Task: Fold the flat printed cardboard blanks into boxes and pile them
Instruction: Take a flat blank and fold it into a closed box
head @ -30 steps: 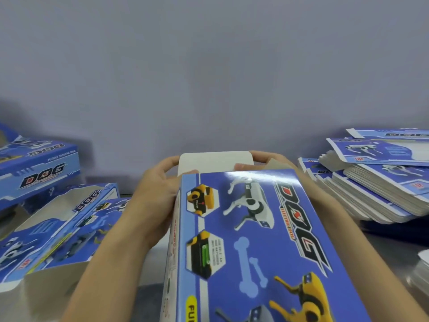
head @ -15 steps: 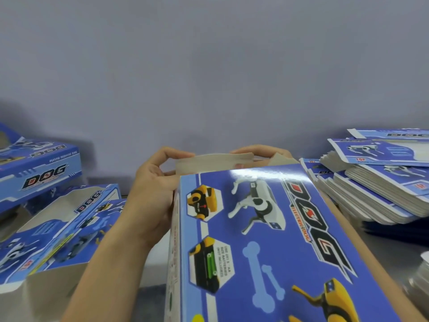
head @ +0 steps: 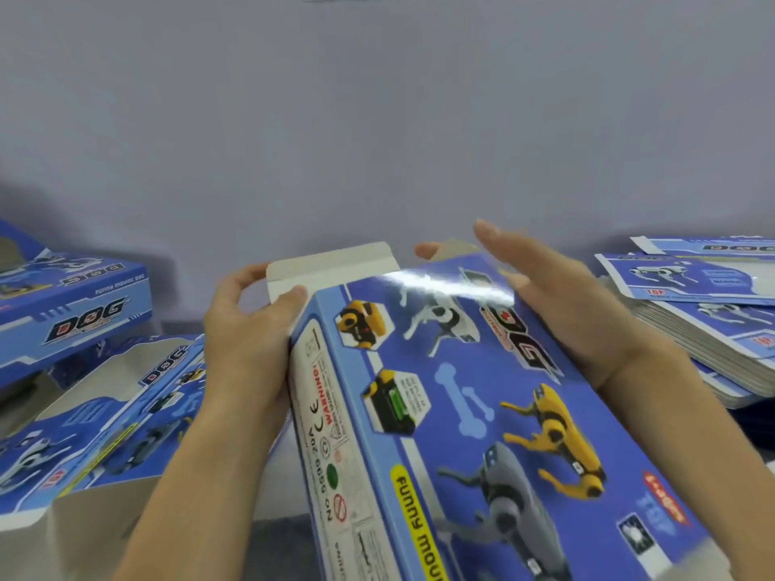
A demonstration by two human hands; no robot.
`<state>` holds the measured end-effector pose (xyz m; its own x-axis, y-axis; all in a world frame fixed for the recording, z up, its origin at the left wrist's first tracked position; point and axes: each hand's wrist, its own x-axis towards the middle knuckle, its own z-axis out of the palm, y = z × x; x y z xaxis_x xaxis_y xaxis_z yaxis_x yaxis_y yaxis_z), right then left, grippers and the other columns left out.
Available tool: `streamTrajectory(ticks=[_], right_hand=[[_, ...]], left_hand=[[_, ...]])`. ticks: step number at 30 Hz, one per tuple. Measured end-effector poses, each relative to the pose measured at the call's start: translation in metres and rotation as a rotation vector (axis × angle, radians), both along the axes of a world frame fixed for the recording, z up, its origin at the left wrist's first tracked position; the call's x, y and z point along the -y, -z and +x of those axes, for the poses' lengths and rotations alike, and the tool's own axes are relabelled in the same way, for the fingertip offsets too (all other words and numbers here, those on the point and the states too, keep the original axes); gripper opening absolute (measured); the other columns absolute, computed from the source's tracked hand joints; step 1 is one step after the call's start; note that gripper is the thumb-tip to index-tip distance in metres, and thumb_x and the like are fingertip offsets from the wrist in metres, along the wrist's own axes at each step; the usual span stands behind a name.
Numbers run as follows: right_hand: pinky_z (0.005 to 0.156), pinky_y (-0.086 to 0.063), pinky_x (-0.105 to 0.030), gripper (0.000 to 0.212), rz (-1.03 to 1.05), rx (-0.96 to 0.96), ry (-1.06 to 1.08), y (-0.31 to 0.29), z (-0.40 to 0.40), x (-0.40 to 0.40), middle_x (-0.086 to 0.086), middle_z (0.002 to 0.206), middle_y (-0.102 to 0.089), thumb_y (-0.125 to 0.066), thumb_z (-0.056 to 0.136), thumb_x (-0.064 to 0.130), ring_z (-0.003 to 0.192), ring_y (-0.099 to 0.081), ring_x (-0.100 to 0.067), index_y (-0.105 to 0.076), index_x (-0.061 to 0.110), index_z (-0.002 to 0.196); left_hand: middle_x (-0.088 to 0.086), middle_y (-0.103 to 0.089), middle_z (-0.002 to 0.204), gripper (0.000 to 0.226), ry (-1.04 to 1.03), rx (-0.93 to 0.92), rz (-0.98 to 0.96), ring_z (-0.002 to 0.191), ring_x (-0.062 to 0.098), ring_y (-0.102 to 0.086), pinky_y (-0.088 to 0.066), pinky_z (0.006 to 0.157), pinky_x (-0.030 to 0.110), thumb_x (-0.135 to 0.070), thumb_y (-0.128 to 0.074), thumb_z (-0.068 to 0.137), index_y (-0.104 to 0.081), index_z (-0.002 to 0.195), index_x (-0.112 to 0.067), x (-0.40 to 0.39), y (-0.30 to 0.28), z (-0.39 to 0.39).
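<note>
A blue printed box (head: 469, 396) with robot-dog pictures fills the centre, tilted so its white side panel faces me. At its far end a plain white end flap (head: 331, 266) stands up. My left hand (head: 247, 341) grips the box's left side near that flap, thumb on the top corner. My right hand (head: 557, 308) lies on the far right part of the top face, fingers stretched out and blurred. A stack of flat printed blanks (head: 704, 329) sits at the right. Folded boxes (head: 71, 312) are piled at the left.
An open-windowed folded box (head: 113, 417) lies at lower left, close to my left forearm. A plain grey wall (head: 377, 119) rises behind the table. A strip of grey tabletop (head: 276, 538) shows between my forearm and the box.
The box has rolled, so its white side panel now shows. The end flap has come up from its bent-down position. My right hand has left the far end, fingers now spread on the top face.
</note>
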<state>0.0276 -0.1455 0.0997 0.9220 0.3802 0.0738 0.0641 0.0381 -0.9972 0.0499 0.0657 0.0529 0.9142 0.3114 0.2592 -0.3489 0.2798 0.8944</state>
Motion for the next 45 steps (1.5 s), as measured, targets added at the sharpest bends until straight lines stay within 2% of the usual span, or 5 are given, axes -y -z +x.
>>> streamTrajectory(ticks=[6, 12, 19, 38, 45], right_hand=[[0.068, -0.061, -0.034, 0.038, 0.22, 0.217, 0.158, -0.006, -0.01, 0.015, -0.012, 0.092, -0.077, -0.069, 0.08, 0.038, 0.077, -0.075, -0.025, -0.075, 0.012, 0.108], [0.08, -0.057, -0.031, 0.046, 0.16, 0.863, 0.636, -0.016, -0.01, 0.017, 0.008, 0.105, -0.071, -0.068, 0.083, 0.046, 0.093, -0.07, -0.011, -0.047, 0.028, 0.12], [0.068, -0.055, -0.019, 0.037, 0.103, 0.781, 0.416, -0.006, -0.009, -0.009, 0.009, 0.094, -0.075, -0.073, 0.08, 0.037, 0.079, -0.073, -0.008, -0.053, 0.034, 0.111], [0.086, -0.054, -0.045, 0.069, -0.118, 0.551, 0.547, 0.001, 0.007, -0.031, -0.019, 0.096, -0.067, -0.028, 0.088, 0.072, 0.091, -0.065, -0.033, -0.06, 0.013, 0.103], [0.055, -0.037, -0.029, 0.026, 0.019, 0.49, 0.679, -0.001, 0.008, -0.035, 0.0, 0.06, -0.045, -0.053, 0.092, 0.027, 0.06, -0.046, -0.017, -0.051, 0.003, 0.081]], left_hand=[[-0.004, -0.073, 0.092, 0.013, -0.046, 0.028, -0.01, 0.061, 0.007, -0.068, -0.05, 0.048, 0.022, -0.029, -0.06, 0.098, -0.055, 0.109, -0.026, 0.004, -0.006, 0.005], [-0.005, -0.07, 0.109, 0.011, -0.015, 0.117, 0.15, 0.1, 0.014, -0.071, -0.057, 0.074, 0.032, -0.032, -0.058, 0.099, -0.057, 0.11, -0.033, 0.011, -0.007, 0.004], [-0.004, -0.057, 0.14, 0.056, 0.094, 0.345, 0.297, 0.128, 0.015, -0.056, -0.051, 0.095, 0.039, -0.072, -0.057, 0.078, -0.043, 0.13, -0.057, 0.016, -0.016, -0.011], [-0.008, -0.068, 0.078, 0.016, -0.027, 0.414, 0.447, 0.064, 0.023, -0.071, -0.06, 0.05, 0.041, -0.047, -0.06, 0.093, -0.047, 0.101, -0.042, 0.023, -0.027, -0.022], [-0.014, -0.059, 0.068, 0.021, 0.003, 0.385, 0.447, 0.054, 0.001, -0.055, -0.05, 0.046, 0.025, -0.053, -0.058, 0.093, -0.052, 0.1, -0.035, 0.03, -0.026, -0.022]])
